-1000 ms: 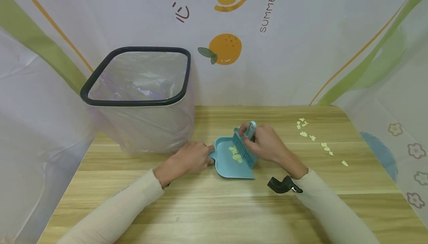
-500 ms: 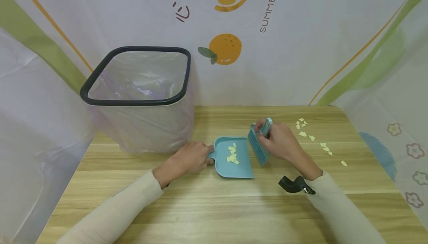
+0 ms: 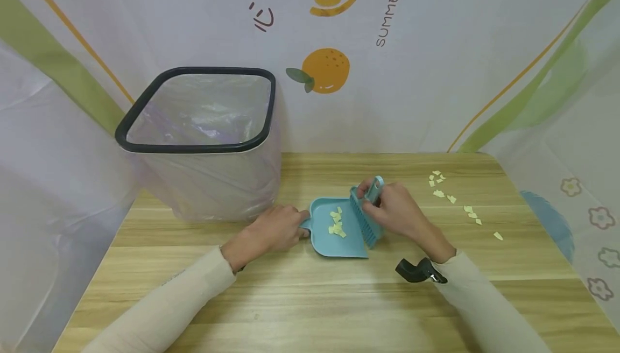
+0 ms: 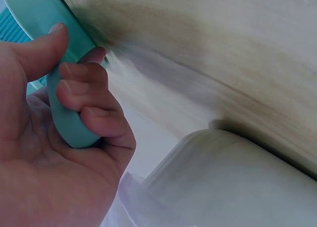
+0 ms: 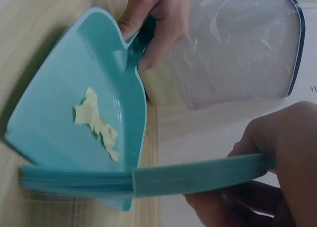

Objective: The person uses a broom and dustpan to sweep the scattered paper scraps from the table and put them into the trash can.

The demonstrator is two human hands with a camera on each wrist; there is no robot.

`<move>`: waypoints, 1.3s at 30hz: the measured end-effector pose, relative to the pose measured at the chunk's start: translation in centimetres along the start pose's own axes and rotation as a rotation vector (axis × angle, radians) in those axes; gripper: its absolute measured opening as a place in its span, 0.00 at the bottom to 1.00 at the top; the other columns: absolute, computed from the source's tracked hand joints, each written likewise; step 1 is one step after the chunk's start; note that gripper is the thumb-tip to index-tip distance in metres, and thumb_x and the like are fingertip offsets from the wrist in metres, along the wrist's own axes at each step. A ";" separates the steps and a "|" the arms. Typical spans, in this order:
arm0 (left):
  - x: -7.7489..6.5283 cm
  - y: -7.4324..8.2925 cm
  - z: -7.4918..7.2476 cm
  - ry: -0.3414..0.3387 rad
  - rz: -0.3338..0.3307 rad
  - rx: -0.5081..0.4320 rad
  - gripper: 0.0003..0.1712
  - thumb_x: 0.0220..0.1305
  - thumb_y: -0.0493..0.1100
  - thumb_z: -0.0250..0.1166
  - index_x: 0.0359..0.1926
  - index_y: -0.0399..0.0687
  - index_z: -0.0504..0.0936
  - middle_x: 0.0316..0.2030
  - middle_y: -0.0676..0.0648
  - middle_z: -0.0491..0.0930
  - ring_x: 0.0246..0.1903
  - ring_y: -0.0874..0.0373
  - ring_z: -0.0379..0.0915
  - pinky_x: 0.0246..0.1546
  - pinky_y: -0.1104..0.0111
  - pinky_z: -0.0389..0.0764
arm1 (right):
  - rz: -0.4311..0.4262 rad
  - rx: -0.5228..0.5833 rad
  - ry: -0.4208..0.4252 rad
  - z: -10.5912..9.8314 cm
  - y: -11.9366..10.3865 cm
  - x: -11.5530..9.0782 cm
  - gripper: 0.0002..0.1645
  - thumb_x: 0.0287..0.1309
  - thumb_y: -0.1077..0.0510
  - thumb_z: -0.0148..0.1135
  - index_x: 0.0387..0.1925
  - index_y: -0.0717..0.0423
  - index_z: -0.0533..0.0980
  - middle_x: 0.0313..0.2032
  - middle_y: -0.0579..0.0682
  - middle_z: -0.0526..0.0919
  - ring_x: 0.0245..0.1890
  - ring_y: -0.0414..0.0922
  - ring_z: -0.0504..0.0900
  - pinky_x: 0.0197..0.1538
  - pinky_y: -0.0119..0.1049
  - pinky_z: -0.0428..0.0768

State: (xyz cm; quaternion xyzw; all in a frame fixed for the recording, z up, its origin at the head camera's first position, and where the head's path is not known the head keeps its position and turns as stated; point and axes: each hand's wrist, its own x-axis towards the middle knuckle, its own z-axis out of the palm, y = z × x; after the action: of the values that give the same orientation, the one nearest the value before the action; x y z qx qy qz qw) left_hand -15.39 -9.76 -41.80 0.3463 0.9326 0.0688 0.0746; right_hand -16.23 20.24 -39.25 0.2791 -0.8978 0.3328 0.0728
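Note:
A light blue dustpan [image 3: 328,242] lies on the table with its wide lip facing right. Several pale yellow paper scraps [image 3: 337,225] sit in a small pile inside it. My left hand [image 3: 280,227] grips the dustpan's handle [image 4: 74,123], fingers curled round it in the left wrist view. With my right hand [image 3: 397,210] I hold a matching blue hand brush [image 3: 364,218] by its handle. The brush's bristles [image 5: 74,180] stand at the dustpan's open lip, blurred in the right wrist view, to the right of the scraps.
A bin [image 3: 227,181] with a dark rim and a translucent liner stands at the back left, close to my left hand. More yellow scraps [image 3: 438,193] lie scattered over the right part of the wooden table [image 3: 310,304]. A printed curtain [image 3: 411,100] hangs behind.
The brush in my right hand swung right, off the dustpan, then came back left to its lip. The scraps shifted slightly left inside the pan. My left hand and the dustpan stayed put.

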 end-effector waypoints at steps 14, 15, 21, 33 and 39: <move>-0.1 -0.1 0.1 0.008 0.004 0.002 0.16 0.78 0.50 0.71 0.54 0.42 0.86 0.38 0.43 0.86 0.37 0.47 0.85 0.36 0.53 0.85 | -0.006 0.031 -0.091 1.2 -1.8 1.7 0.09 0.64 0.61 0.60 0.44 0.55 0.83 0.22 0.38 0.80 0.17 0.33 0.63 0.24 0.34 0.64; -0.1 -0.1 0.1 0.010 0.006 0.003 0.16 0.78 0.50 0.71 0.54 0.42 0.86 0.38 0.43 0.86 0.37 0.48 0.85 0.36 0.53 0.86 | -0.006 0.042 -0.095 1.3 -1.9 1.7 0.09 0.64 0.62 0.60 0.44 0.55 0.82 0.22 0.38 0.81 0.17 0.33 0.64 0.24 0.34 0.65; 0.0 -0.1 0.3 0.011 0.010 0.003 0.16 0.79 0.51 0.70 0.54 0.42 0.86 0.37 0.44 0.85 0.35 0.50 0.84 0.35 0.54 0.85 | 0.028 0.060 -0.072 0.8 -1.6 1.2 0.09 0.62 0.63 0.60 0.43 0.55 0.82 0.18 0.37 0.75 0.16 0.33 0.60 0.23 0.32 0.61; 0.1 0.0 0.3 -0.006 -0.006 -0.003 0.18 0.80 0.51 0.69 0.56 0.42 0.86 0.39 0.43 0.86 0.36 0.50 0.83 0.37 0.54 0.85 | 0.131 -0.043 0.061 -1.9 0.2 -0.9 0.08 0.63 0.62 0.60 0.42 0.55 0.83 0.15 0.36 0.65 0.15 0.33 0.59 0.22 0.33 0.59; 0.0 -0.1 0.3 -0.014 -0.025 -0.030 0.17 0.80 0.50 0.69 0.57 0.43 0.86 0.40 0.43 0.86 0.37 0.49 0.84 0.38 0.52 0.85 | 0.136 -0.072 0.088 -2.6 0.9 -1.4 0.08 0.63 0.65 0.61 0.42 0.57 0.83 0.16 0.38 0.71 0.16 0.34 0.62 0.21 0.33 0.61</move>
State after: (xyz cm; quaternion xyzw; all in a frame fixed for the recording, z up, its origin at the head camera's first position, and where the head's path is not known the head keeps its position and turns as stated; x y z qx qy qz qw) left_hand -15.42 -9.82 -42.07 0.3339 0.9352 0.0796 0.0872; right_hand -15.66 23.06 -38.19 0.2000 -0.9221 0.3162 0.0994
